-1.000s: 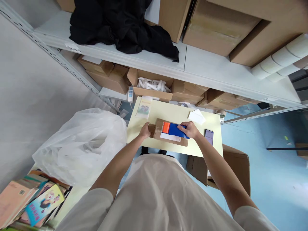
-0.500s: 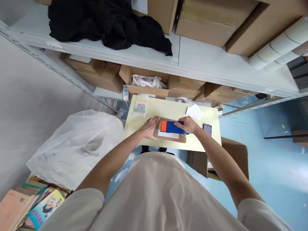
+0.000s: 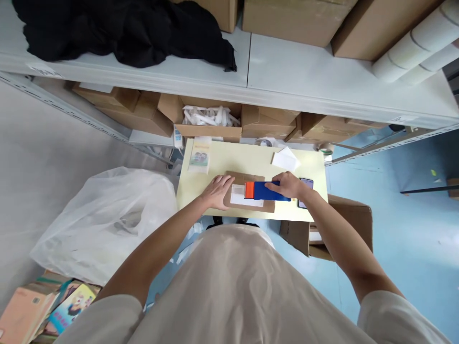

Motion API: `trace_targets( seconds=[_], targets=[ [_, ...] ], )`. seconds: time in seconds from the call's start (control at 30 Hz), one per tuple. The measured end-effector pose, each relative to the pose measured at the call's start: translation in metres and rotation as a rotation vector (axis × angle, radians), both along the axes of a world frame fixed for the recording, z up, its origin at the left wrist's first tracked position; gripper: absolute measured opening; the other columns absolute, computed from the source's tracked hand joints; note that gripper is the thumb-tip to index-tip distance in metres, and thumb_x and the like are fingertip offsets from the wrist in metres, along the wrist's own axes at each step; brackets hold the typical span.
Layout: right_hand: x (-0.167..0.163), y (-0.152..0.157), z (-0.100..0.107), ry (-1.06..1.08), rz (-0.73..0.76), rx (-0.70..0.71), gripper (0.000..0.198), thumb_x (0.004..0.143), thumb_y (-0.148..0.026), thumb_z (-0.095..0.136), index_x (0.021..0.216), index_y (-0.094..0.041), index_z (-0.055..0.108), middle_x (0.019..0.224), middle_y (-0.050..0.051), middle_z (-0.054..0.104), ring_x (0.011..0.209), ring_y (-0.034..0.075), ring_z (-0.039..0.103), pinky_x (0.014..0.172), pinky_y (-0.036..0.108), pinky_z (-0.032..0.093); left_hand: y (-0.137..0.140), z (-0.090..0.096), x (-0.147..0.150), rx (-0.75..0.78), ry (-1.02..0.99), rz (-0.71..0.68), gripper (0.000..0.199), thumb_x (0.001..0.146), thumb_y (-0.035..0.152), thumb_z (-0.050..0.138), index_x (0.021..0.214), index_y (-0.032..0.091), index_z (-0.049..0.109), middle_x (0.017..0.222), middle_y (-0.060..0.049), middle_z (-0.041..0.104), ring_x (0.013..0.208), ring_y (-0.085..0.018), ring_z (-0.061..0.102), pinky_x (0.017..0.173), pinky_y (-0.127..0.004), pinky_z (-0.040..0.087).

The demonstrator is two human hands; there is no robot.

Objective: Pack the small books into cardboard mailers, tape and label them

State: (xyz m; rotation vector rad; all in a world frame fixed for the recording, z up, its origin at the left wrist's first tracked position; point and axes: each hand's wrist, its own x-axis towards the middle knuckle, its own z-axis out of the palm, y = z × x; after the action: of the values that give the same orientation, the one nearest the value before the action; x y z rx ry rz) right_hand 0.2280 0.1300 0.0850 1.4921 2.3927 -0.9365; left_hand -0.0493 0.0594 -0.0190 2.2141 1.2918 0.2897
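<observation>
A small cardboard box (image 3: 268, 206) lies flat on the pale yellow table, with a white label (image 3: 238, 197) on its top. My left hand (image 3: 218, 192) grips the box's left end, its fingers at the far corner and thumb side at the near one. In my right hand (image 3: 287, 185) is a blue hand tool with an orange end (image 3: 265, 190), held by its right part. The orange end lies over the label; whether it touches the label, I cannot tell. My right palm hides part of the tool.
On the table (image 3: 229, 160) are a printed booklet (image 3: 200, 155), white paper (image 3: 286, 159) and a phone (image 3: 306, 188). Shelving with boxes (image 3: 211, 131) stands behind. A plastic bag (image 3: 107, 215) and books (image 3: 28, 306) are at left, an open carton (image 3: 351, 224) at right.
The blue tool and my right hand have moved right along the box, uncovering more of the label. My left hand stays at the box's left end. The camera view has shifted.
</observation>
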Motion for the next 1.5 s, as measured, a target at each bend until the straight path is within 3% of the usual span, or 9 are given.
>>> trace_targets(
  seconds=[0.27,0.53,0.63,0.77,0.87,1.03,1.23,1.4,1.5],
  targets=[
    [0.046,0.02,0.006,-0.035,-0.047,-0.038,0.051,0.08,-0.062,0.048,0.05,-0.02,0.052,0.05,0.002,0.054,0.05,0.014,0.047,0.052,0.03,0.032,-0.005,0.003,-0.026,-0.004,0.104,0.073,0.111,0.046,0.04,0.077,0.141,0.015,0.027,0.138,-0.017,0.038,0.128,-0.037,0.034,0.109,-0.043,0.023],
    [0.075,0.019,-0.055,0.077,-0.021,-0.038,0.044,0.08,-0.056,0.047,0.055,-0.021,0.054,0.052,0.0,0.054,0.051,0.013,0.047,0.053,0.027,0.035,-0.009,0.008,-0.043,-0.022,0.2,0.13,0.112,0.044,0.038,0.079,0.141,0.017,0.028,0.138,-0.017,0.039,0.128,-0.039,0.035,0.109,-0.046,0.023],
    [0.077,0.013,-0.071,0.13,-0.059,-0.009,0.043,0.082,-0.054,0.045,0.058,-0.021,0.057,0.055,0.001,0.057,0.052,0.013,0.048,0.055,0.026,0.037,-0.01,0.009,-0.03,0.006,0.274,0.143,0.117,0.046,0.042,0.078,0.144,0.01,0.022,0.142,-0.022,0.035,0.132,-0.041,0.03,0.113,-0.053,0.006],
    [0.079,0.011,-0.08,0.185,-0.063,-0.037,0.042,0.081,-0.054,0.046,0.058,-0.02,0.058,0.055,0.001,0.056,0.052,0.013,0.048,0.055,0.026,0.038,-0.008,0.006,0.009,0.034,0.321,0.108,0.123,0.054,0.059,0.071,0.146,0.004,0.009,0.152,-0.025,0.014,0.141,-0.04,0.007,0.111,-0.054,-0.007],
    [0.08,0.012,-0.084,0.225,-0.08,-0.07,0.043,0.08,-0.055,0.046,0.059,-0.02,0.057,0.053,0.0,0.055,0.051,0.013,0.047,0.053,0.026,0.038,-0.001,0.005,0.046,0.014,0.327,0.051,0.121,0.058,0.066,0.065,0.146,0.005,0.009,0.154,-0.023,0.007,0.142,-0.039,0.0,0.111,-0.053,-0.007],
    [0.081,0.01,-0.093,0.273,-0.094,-0.092,0.046,0.081,-0.057,0.045,0.056,-0.02,0.053,0.052,-0.001,0.049,0.05,0.011,0.043,0.052,0.025,0.036,0.012,0.006,0.086,0.012,0.283,-0.081,0.112,0.061,0.065,0.063,0.147,0.01,0.016,0.154,-0.019,0.015,0.142,-0.038,0.001,0.111,-0.053,-0.007],
    [0.09,0.005,-0.091,0.324,-0.153,-0.192,0.05,0.08,-0.061,0.046,0.054,-0.019,0.051,0.051,-0.002,0.048,0.048,0.01,0.042,0.047,0.025,0.033,0.015,0.011,0.093,-0.024,0.268,-0.046,0.109,0.059,0.058,0.068,0.146,0.012,0.019,0.152,-0.016,0.021,0.138,-0.038,0.017,0.113,-0.046,0.002],
    [0.131,0.008,-0.081,0.2,-0.145,-0.175,0.053,0.078,-0.066,0.045,0.055,-0.02,0.052,0.049,-0.001,0.049,0.047,0.012,0.044,0.047,0.026,0.033,0.015,0.008,0.09,-0.008,0.267,-0.044,0.117,0.056,0.061,0.069,0.148,0.012,0.014,0.152,-0.017,0.022,0.135,-0.038,0.022,0.112,-0.048,0.005],
    [0.139,0.007,-0.076,0.064,-0.129,-0.15,0.054,0.079,-0.067,0.043,0.057,-0.019,0.056,0.052,0.003,0.054,0.051,0.015,0.05,0.051,0.028,0.035,0.014,0.006,0.089,0.027,0.255,-0.078,0.106,0.057,0.058,0.07,0.146,0.023,0.023,0.154,-0.014,0.016,0.134,-0.041,0.022,0.109,-0.054,0.007]
  ],
)
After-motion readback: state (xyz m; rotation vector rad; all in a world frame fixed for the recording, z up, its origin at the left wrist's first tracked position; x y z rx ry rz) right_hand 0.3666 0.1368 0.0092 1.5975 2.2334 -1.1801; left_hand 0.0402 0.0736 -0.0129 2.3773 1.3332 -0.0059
